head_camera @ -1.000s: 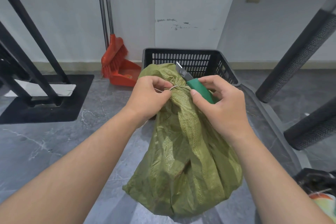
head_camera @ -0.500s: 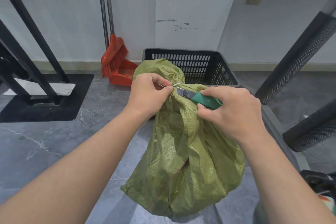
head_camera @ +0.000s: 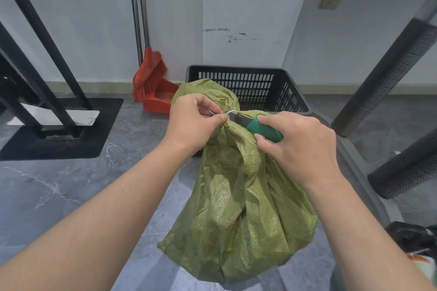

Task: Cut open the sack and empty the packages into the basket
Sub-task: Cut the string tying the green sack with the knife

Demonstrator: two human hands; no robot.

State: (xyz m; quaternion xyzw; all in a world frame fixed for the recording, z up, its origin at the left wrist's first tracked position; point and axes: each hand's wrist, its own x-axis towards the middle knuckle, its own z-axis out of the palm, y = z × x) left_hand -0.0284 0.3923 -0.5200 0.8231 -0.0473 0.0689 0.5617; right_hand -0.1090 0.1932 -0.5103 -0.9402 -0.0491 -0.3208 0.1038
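A green woven sack [head_camera: 238, 201] stands on the grey floor, its neck bunched and tied with a thin white tie [head_camera: 230, 112]. My left hand [head_camera: 194, 118] pinches the neck and the tie. My right hand [head_camera: 300, 146] grips a green-handled utility knife [head_camera: 259, 125] lying almost level, its blade tip at the tie. Behind the sack sits a black slatted plastic basket [head_camera: 246, 82]; nothing shows in the part I can see. The sack's contents are hidden.
A red broom and dustpan [head_camera: 153, 87] lean on the wall left of the basket. A black frame on a dark mat [head_camera: 59, 130] stands at the left. Black mesh-covered bars [head_camera: 387, 78] slant at the right. A dark bag [head_camera: 416, 241] lies at the lower right.
My right hand has turned the knife from pointing up behind the neck to lying level, and brought its blade to the tie. My left hand keeps pinching the neck.
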